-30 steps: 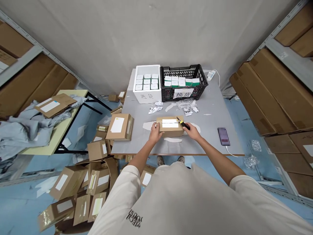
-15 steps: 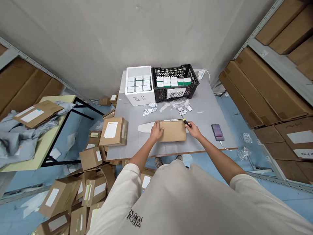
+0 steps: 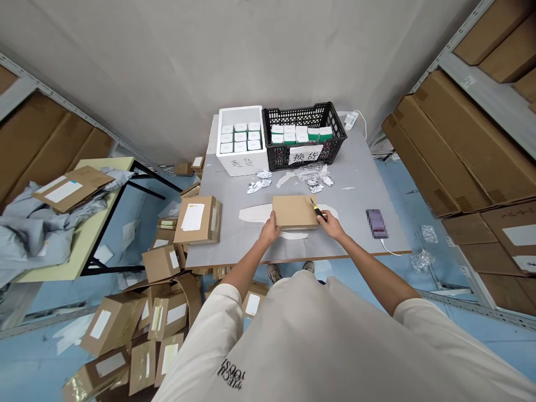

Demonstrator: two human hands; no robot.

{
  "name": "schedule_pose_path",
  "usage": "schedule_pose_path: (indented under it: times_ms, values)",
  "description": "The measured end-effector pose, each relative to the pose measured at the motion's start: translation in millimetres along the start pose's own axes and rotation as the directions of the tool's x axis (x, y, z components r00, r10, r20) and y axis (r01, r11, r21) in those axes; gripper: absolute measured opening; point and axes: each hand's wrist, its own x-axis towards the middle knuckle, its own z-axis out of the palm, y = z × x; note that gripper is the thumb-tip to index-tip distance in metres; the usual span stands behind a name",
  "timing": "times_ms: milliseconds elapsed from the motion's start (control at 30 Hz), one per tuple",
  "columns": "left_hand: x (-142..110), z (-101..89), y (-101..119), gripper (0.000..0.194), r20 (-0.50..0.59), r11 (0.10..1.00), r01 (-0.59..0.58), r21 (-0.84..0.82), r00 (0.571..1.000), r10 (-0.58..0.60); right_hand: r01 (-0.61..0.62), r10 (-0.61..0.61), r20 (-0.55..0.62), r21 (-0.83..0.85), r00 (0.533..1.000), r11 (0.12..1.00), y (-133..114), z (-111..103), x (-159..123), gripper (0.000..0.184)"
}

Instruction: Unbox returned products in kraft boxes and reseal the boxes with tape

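A small brown cardboard box lies on the grey table in front of me, its plain broad face up. My left hand grips its near left corner. In my right hand is a black and yellow utility knife, its blade end pointing up and away over the box's right side. Those fingers are close against the right edge; whether they press on it I cannot tell. White paper strips stick out from under and around the box.
A taped carton stands at the table's left. Behind are a white foam box and a black crate, both holding small white-green boxes. Crumpled paper and bubble wrap lie before them. A phone is at right.
The cardboard box has been turned over toward flat, and a paper strip now shows along its near side. The knife has come off the far right edge and points more upward. The view has shifted slightly.
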Motion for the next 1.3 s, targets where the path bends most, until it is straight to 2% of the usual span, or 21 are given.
schedule_pose_path:
  times_ms: [133, 267, 433, 533, 633, 700, 767, 867, 1000, 1200, 1300]
  values:
    - [-3, -13.1, 9, 0.071, -0.13, 0.997, -0.024, -0.079, 0.991, 0.013, 0.039, -0.038, -0.071, 0.017, 0.997, 0.999, -12, -13, 4, 0.051]
    - [-2, -26.1, 20, 0.059, -0.251, 0.997, -0.024, -0.076, 0.968, 0.004, 0.065, -0.061, -0.119, 0.038, 0.991, 0.997, -26, -26, 12, 0.052]
    - [1, -25.9, 25, 0.047, -0.354, 0.995, -0.031, -0.099, 0.935, -0.006, 0.043, -0.036, -0.138, 0.049, 0.99, 0.998, -27, -22, 21, 0.051]
    - [-1, -18.4, 26, 0.042, -0.364, 0.986, -0.149, -0.071, 0.924, 0.114, 0.059, -0.043, -0.15, 0.103, 0.988, 0.993, -22, -16, 26, 0.051]
    - [-8, -10.0, 30, 0.041, -0.304, 0.965, -0.239, 0.11, 0.916, 0.261, 0.103, -0.088, -0.157, 0.094, 0.984, 0.99, -23, -17, 30, 0.053]
    - [-14, -5.3, 34, 0.046, -0.242, 0.941, -0.238, 0.24, 0.924, 0.296, 0.144, -0.139, -0.168, 0.019, 0.976, 0.989, -30, -22, 29, 0.054]
    - [-20, -1.7, 36, 0.054, -0.193, 0.921, -0.23, 0.315, 0.934, 0.3, 0.188, -0.194, -0.122, -0.058, 0.973, 0.981, -41, -29, 28, 0.053]
    - [-27, 1.2, 37, 0.063, -0.152, 0.906, -0.251, 0.341, 0.936, 0.317, 0.253, -0.245, 0.074, -0.138, 0.967, 0.957, -63, -37, 26, 0.049]
    - [-29, 2.1, 31, 0.072, -0.118, 0.901, -0.272, 0.337, 0.938, 0.327, 0.377, -0.293, 0.297, -0.286, 0.909, 0.881, -95, -33, 33, 0.044]
    - [-30, 3.2, 23, 0.073, -0.113, 0.892, -0.292, 0.345, 0.931, 0.348, 0.508, -0.318, 0.452, -0.401, 0.834, 0.762, -135, -10, 49, 0.042]
    - [-32, 3.5, 21, 0.073, -0.115, 0.892, -0.291, 0.345, 0.93, 0.348, 0.532, -0.318, 0.474, -0.436, 0.821, 0.726, -147, -1, 51, 0.042]
